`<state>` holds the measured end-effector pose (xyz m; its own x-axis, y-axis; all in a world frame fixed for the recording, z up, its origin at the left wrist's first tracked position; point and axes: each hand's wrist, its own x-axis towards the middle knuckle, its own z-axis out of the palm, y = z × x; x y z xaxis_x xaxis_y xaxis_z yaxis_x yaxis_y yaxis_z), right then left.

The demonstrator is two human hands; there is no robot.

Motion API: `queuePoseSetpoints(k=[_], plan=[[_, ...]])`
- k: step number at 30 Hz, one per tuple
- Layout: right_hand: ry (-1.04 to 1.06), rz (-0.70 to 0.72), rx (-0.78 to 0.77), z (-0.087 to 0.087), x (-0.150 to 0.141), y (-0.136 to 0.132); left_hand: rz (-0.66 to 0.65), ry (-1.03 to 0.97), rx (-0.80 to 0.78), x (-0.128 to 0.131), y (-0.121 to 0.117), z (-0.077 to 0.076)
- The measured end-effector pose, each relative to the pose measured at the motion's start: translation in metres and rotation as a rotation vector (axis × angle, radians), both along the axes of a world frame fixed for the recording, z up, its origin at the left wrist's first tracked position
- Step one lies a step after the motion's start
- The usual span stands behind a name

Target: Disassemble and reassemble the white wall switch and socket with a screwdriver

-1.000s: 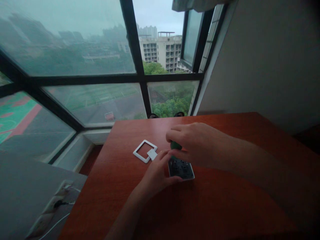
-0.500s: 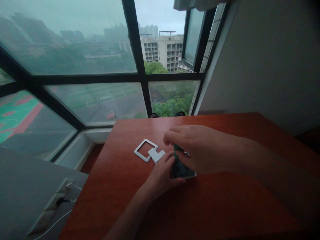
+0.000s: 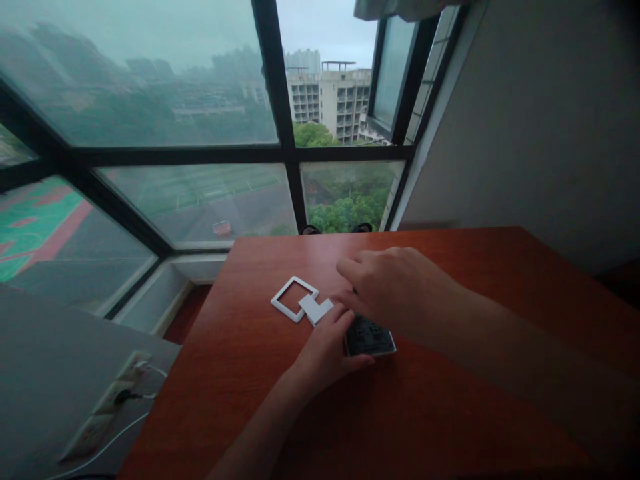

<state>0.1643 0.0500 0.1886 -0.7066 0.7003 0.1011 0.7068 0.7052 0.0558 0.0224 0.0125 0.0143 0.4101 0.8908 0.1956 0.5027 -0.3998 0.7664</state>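
A square socket panel [image 3: 371,339] with a dark, moulded inner side and a thin white edge lies on the table. My left hand [image 3: 325,343] grips it from the left, thumb along the near edge and fingers at the far left corner. Above its far side, my right hand [image 3: 383,283] is closed with the wrist bent over. It holds a green-handled screwdriver, now almost wholly hidden behind the fingers; where the tip rests cannot be seen. Just beyond my left fingers, a white notched plate [image 3: 313,307] overlaps the corner of a white square frame [image 3: 279,309].
The reddish-brown wooden table [image 3: 240,353] reaches to a large window with dark frames [image 3: 190,157]. Two dark curved shapes show behind the table's far edge. At lower left, a wall socket strip [image 3: 107,403] has a black plug and white cable. A pale wall stands at right.
My right hand has turned over, so the green handle that showed between its fingers is now hidden. More of the panel shows. My left hand keeps its hold. The whole view shifted slightly.
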Motion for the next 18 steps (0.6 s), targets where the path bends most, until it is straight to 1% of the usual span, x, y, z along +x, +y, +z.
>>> queuePoseSetpoints(k=[2, 5, 7, 11, 15, 18], plan=[[0.025, 0.038, -0.058, 0.003, 0.003, -0.001, -0.009, -0.005, 0.010, 0.000, 0.000, 0.000], [0.049, 0.147, -0.175, 0.009, 0.010, 0.000, 0.000, -0.002, 0.022, 0.001, 0.000, -0.001], [0.039, 0.169, -0.200, 0.011, 0.012, 0.002, -0.004, 0.008, 0.031, 0.001, 0.000, 0.000], [0.008, 0.131, -0.145, 0.009, 0.012, 0.006, -0.015, 0.031, 0.022, 0.000, 0.000, 0.003], [-0.045, 0.089, -0.017, 0.005, 0.006, 0.003, 0.002, 0.030, 0.000, -0.001, -0.001, 0.004], [-0.101, 0.017, 0.066, 0.004, 0.001, -0.001, 0.004, 0.026, -0.020, -0.001, -0.001, 0.005]])
